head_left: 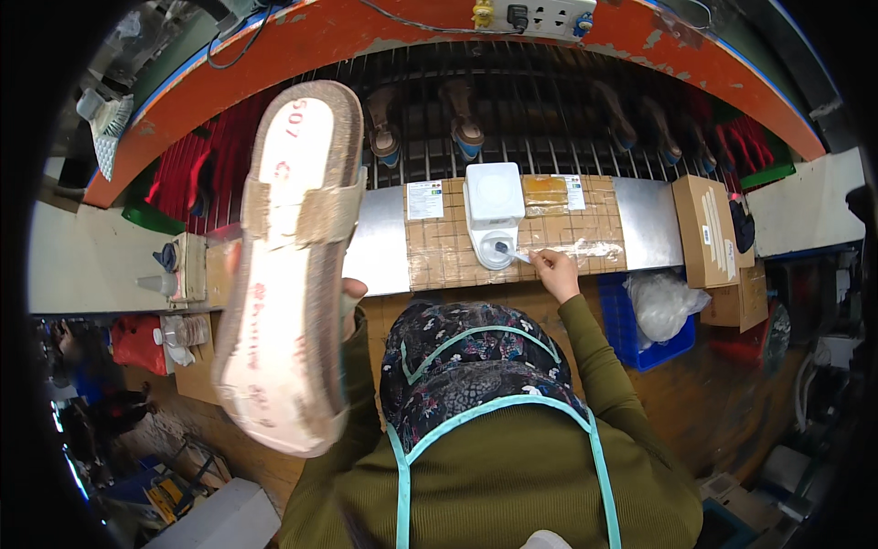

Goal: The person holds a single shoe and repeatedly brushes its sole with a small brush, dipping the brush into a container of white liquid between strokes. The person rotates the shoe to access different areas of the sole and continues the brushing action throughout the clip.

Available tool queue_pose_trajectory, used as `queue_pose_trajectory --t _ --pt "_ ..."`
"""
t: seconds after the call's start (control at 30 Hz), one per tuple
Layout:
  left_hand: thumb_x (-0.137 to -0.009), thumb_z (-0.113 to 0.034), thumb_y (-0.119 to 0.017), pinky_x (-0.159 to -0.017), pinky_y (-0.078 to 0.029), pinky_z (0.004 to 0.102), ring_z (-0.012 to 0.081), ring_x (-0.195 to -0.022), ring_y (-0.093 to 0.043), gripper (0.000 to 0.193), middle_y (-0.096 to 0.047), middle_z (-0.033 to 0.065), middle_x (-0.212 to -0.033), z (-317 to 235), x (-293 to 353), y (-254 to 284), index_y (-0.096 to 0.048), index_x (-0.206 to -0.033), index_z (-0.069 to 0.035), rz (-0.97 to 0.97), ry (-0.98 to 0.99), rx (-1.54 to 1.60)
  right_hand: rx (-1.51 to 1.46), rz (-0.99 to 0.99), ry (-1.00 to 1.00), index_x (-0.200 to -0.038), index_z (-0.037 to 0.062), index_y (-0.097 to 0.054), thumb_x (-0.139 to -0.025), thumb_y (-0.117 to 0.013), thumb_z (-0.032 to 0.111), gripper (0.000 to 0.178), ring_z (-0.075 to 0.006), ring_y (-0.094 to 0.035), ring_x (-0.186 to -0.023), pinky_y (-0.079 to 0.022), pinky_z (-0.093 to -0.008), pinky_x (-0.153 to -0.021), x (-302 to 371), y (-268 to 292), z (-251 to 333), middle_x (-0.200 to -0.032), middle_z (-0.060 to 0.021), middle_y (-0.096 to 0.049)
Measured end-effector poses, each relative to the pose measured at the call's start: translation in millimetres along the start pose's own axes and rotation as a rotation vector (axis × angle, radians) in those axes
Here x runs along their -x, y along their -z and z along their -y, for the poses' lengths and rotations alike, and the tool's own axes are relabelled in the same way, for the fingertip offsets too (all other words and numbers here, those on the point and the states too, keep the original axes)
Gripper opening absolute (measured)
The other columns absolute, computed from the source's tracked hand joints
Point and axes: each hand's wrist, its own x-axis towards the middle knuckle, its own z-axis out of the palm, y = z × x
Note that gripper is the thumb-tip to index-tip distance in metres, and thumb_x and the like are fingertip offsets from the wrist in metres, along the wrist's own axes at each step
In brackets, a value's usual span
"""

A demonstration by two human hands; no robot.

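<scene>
Close to the camera on the left, my left hand (352, 295) grips a sandal (288, 320). Its pale footbed bears red print, its sides are brown, and a beige strap crosses it. Most of that hand is hidden behind the sandal; a few fingertips show at its edges. At the bench, my right hand (554, 274) pinches the thin pale handle of a small tool, whose end reaches into the round cup of a white dispenser (494, 197). The tool's tip is too small to make out. Tape and brown cardboard (439, 252) cover the bench beneath the dispenser.
Behind the bench runs a rack of metal rods (416, 96) carrying several shoes (464, 114) under an orange frame (622, 41). A cardboard box (706, 229) stands to the right. Below it, a blue bin (631, 343) holds a clear plastic bag (665, 306). A power strip (549, 16) is above.
</scene>
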Motion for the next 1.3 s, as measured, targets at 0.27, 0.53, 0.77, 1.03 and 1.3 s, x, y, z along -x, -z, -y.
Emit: queue_pose_trajectory --t 0.27,0.53,0.77,1.03,1.3 --pt "-0.094 -0.025 -0.064 -0.091 -0.059 0.0387 0.0370 -0.118 -0.060 0.055 -0.036 0.0293 -0.147 6.0 17.9 -86.1 -0.038 -0.137 -0.004 -0.005 -0.079 0.253 -0.518 -0.041 0.216 -0.089 0.0070 -0.075 -0.083 -0.078 0.012 0.009 -0.0101 -0.058 -0.071 -0.041 -0.0276 -0.070 5.4 22.6 29.9 -0.079 -0.0018 -0.067" --pt "-0.083 -0.014 -0.077 -0.090 -0.058 0.0429 0.0433 -0.119 -0.057 0.059 -0.035 0.0352 -0.145 -2.7 17.9 -97.9 -0.045 -0.132 -0.007 0.089 0.364 0.339 -0.592 -0.464 0.796 -0.098 0.0088 -0.077 -0.078 -0.080 0.005 0.021 -0.0107 -0.057 -0.077 -0.044 -0.0240 -0.065 70.6 105.1 211.5 -0.094 -0.0024 -0.058" --pt "-0.084 -0.020 -0.057 -0.099 -0.052 0.0477 0.0387 -0.121 -0.057 0.063 -0.047 0.0298 -0.140 21.4 45.2 -76.6 -0.036 -0.143 -0.008 0.160 0.402 0.197 -0.731 -0.242 0.711 -0.098 0.0029 -0.076 -0.083 -0.076 0.005 0.015 -0.0144 -0.054 -0.090 -0.044 -0.0260 -0.079 54.6 82.4 238.4 -0.096 -0.0049 -0.057" --pt "-0.098 -0.006 -0.039 -0.096 -0.056 0.0430 0.0391 -0.123 -0.056 0.046 -0.033 0.0323 -0.149 23.5 24.4 -70.9 -0.037 -0.142 0.005 0.185 -0.198 0.069 -0.394 -0.603 0.844 -0.097 0.0133 -0.078 -0.079 -0.081 0.017 0.018 -0.0074 -0.053 -0.068 -0.030 -0.0291 -0.082 23.1 90.0 252.6 -0.095 0.0009 -0.058" --pt "-0.086 -0.006 -0.070 -0.086 -0.060 0.0452 0.0465 -0.120 -0.055 0.049 -0.037 0.0369 -0.143 18.9 -5.3 -66.0 -0.044 -0.128 -0.009 0.149 -0.353 -0.015 -0.269 -0.372 0.995 -0.093 0.0152 -0.078 -0.077 -0.082 0.019 0.017 -0.0090 -0.052 -0.064 -0.031 -0.0296 -0.082 14.6 109.6 256.3 -0.087 0.0003 -0.059"
